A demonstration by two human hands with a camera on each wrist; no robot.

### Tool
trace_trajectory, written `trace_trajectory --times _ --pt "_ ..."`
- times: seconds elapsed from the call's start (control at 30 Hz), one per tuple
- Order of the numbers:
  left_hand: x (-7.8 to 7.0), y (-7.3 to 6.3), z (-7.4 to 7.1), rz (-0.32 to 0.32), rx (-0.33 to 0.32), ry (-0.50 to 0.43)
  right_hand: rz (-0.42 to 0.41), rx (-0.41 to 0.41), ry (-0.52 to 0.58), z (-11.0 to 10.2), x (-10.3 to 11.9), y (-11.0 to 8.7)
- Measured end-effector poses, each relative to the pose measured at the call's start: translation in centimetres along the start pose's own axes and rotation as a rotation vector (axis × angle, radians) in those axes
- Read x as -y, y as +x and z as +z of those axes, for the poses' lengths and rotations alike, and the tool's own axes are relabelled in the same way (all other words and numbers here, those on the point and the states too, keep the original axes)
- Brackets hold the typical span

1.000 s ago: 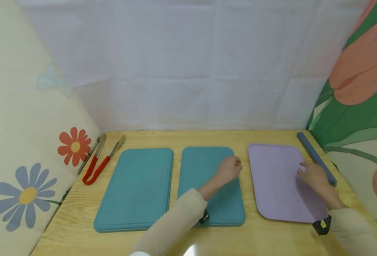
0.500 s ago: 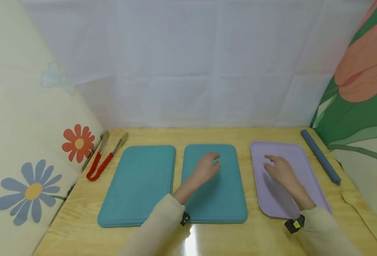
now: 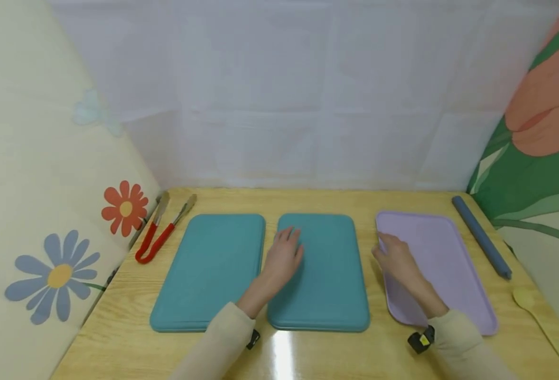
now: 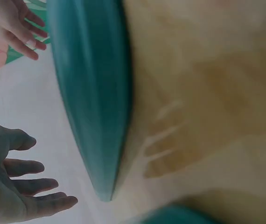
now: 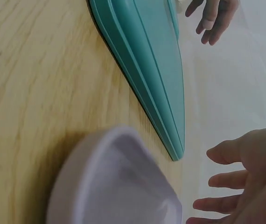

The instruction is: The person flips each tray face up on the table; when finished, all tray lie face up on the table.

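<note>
My left hand (image 3: 281, 258) hovers above the left part of the middle teal tray (image 3: 329, 279), its fingers loosely spread and holding nothing. In the left wrist view, the left fingers stay apart from the tray's edge (image 4: 91, 84). My right hand (image 3: 398, 259) is over the left edge of the purple tray (image 3: 443, 264), holding nothing, fingers relaxed. In the right wrist view, the right fingers stand free beyond the purple tray's raised rim (image 5: 77, 186). A second teal tray (image 3: 213, 269) lies flat to the left of the middle one.
Red-handled tongs (image 3: 156, 243) lie at the table's far left. A grey-blue rod (image 3: 482, 237) lies right of the purple tray, with a pale yellow spoon (image 3: 526, 300) nearer me. Patterned cloth hangs at both sides, and a white sheet (image 3: 279, 95) at the back.
Both hands have moved left: the left across the middle teal tray, the right from the purple tray's right side to its left edge. The left fingers have opened out. The spoon has come into view.
</note>
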State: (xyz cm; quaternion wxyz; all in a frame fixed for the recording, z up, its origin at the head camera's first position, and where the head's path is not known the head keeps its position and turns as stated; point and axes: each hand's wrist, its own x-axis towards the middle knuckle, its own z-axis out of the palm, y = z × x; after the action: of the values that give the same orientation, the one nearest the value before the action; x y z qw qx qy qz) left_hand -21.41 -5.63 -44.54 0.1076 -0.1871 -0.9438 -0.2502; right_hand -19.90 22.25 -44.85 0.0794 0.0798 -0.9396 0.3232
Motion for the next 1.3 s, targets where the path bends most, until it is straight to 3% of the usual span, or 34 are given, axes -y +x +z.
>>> trace_trajectory --times 0.17,0.33,0.6,1.07,1.3 --pt "1.0 -0.9 0.0 -0.019 0.023 0.049 0.002 0.062 0.018 1.2 0.6 -0.3" --pt "1.4 -1.3 0.0 -0.067 0.116 0.069 0.018 0.133 -0.005 2.1 1.2 -0.2" --pt "1.9 -1.9 0.1 -0.131 0.224 -0.034 0.047 0.197 -0.052 3.4 2.0 -0.3" --pt "2.3 -2.7 -0.9 -0.168 0.258 -0.034 0.082 0.247 -0.039 4.7 2.7 -0.5" --pt "2.1 -2.8 -1.3 -0.169 0.334 -0.145 0.063 0.242 -0.035 4.8 3.2 -0.5"
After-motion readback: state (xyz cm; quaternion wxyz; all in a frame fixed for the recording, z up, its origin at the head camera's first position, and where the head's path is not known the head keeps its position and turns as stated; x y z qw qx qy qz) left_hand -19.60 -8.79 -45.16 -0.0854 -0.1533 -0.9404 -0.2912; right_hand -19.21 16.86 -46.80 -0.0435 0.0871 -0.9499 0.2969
